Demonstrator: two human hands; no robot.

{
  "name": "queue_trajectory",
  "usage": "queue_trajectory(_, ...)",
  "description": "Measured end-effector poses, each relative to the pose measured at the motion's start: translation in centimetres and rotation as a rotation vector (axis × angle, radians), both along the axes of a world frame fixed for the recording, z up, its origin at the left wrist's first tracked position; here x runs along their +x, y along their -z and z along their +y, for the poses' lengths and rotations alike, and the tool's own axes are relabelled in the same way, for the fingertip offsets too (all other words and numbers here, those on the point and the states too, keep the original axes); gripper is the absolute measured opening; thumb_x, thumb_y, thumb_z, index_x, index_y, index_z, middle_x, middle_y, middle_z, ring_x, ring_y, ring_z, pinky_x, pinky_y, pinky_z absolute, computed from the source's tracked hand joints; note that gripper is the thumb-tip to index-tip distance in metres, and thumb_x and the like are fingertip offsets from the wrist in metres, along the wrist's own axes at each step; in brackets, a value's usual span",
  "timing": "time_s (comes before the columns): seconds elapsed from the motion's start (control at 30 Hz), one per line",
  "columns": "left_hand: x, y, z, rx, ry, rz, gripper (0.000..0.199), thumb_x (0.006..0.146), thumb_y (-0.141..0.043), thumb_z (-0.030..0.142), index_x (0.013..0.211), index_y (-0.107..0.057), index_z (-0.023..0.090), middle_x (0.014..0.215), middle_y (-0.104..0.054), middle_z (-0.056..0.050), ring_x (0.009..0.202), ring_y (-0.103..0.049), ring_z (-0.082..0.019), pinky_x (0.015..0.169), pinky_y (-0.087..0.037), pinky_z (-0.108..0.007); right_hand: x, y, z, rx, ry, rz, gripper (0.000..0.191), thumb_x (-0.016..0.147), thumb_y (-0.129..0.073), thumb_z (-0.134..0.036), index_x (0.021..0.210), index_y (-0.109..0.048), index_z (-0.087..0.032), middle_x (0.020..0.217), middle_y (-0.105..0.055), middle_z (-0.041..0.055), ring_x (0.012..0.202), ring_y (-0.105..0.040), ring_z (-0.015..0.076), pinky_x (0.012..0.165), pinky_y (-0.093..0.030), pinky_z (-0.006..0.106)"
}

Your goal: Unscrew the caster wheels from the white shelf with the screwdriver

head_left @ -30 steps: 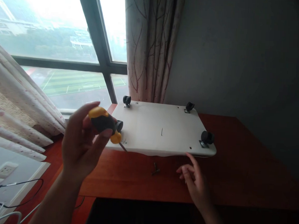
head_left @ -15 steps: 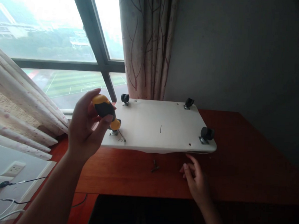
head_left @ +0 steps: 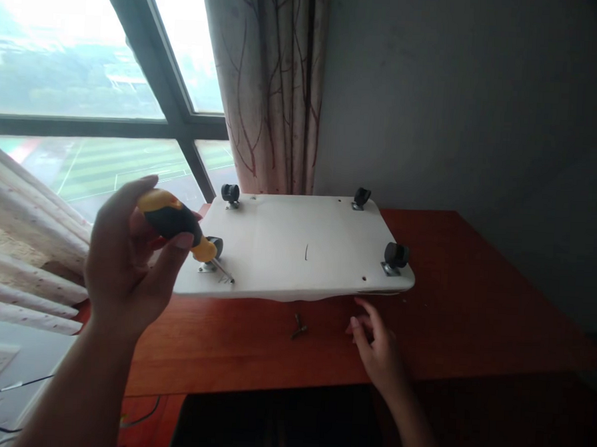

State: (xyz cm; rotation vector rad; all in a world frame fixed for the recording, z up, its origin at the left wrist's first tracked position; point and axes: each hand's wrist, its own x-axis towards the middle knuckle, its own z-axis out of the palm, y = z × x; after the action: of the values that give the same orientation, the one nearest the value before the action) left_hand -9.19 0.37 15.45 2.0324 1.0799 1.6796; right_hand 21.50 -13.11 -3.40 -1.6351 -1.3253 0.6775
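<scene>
Has the castered board (head_left: 277,242) wheels-up. Keeps the right hand (head_left: 379,344) half-curled by the board's near edge; can't tell if holding anything. Grips, in the left hand (head_left: 121,267), a screwdriver (head_left: 174,221), now tip-down over the board's near-left corner, earlier past the edge.

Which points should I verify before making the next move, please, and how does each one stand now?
1. White rectangular board has its black wheeled casters facing up: ok, four show.
2. Left hand grips the yellow-and-black-handled screwdriver: ok.
3. Thin metal tip is seated in a hole: cannot tell; it shows over the board's near left corner.
4. Right hand is steadying the board: cannot tell; the index finger is by the front edge, contact unclear.
5. Small metal screw-like pieces are in hand: not ok; they lie on the reddish-brown wooden table.
</scene>
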Motion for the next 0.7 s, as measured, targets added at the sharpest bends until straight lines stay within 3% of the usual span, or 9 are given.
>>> queue_trajectory(0.2,0.2,-0.3,-0.3,-0.012,-0.014,-0.002,0.061,0.085,-0.068,0.033,0.141,-0.045,0.033,0.115,-0.065,0.002,0.095,-0.067,-0.022,0.081,-0.061,-0.041,0.0,-0.3,-0.1,-0.008,0.022,0.127,0.045,0.099,-0.046,-0.044,0.137,-0.045,-0.019,0.079,-0.067,0.0014,0.068,-0.065,0.0163,0.066,-0.053,0.027)
queue_trajectory(0.4,-0.2,-0.1,-0.5,-0.005,-0.008,0.006,0.063,0.084,-0.070,0.028,0.142,-0.045,0.030,0.112,-0.067,0.001,0.095,-0.068,-0.022,0.079,-0.062,-0.040,0.2,0.1,0.0,-0.016,0.020,0.109,0.047,0.099,-0.047,-0.044,0.139,-0.045,-0.019,0.080,-0.067,0.0021,0.070,-0.066,0.0171,0.069,-0.053,0.029)
queue_trajectory(0.63,-0.9,0.8,-0.4,-0.001,0.011,-0.089,0.064,0.081,-0.074,0.035,0.141,-0.052,0.034,0.113,-0.069,-0.005,0.096,-0.069,-0.028,0.058,-0.063,-0.036,0.2,0.4,0.0,-0.013,0.039,0.108,0.046,0.097,-0.048,-0.046,0.137,-0.047,-0.022,0.079,-0.067,0.0008,0.068,-0.066,0.0167,0.068,-0.052,0.028)
queue_trajectory(0.7,-1.1,0.9,-0.6,-0.007,0.019,-0.098,0.065,0.079,-0.076,0.035,0.141,-0.053,0.034,0.113,-0.069,-0.006,0.095,-0.069,-0.028,0.058,-0.064,-0.038,0.3,0.5,0.0,-0.009,0.038,0.126,0.047,0.097,-0.049,-0.046,0.138,-0.046,-0.023,0.079,-0.067,0.0005,0.067,-0.065,0.0165,0.068,-0.053,0.028)
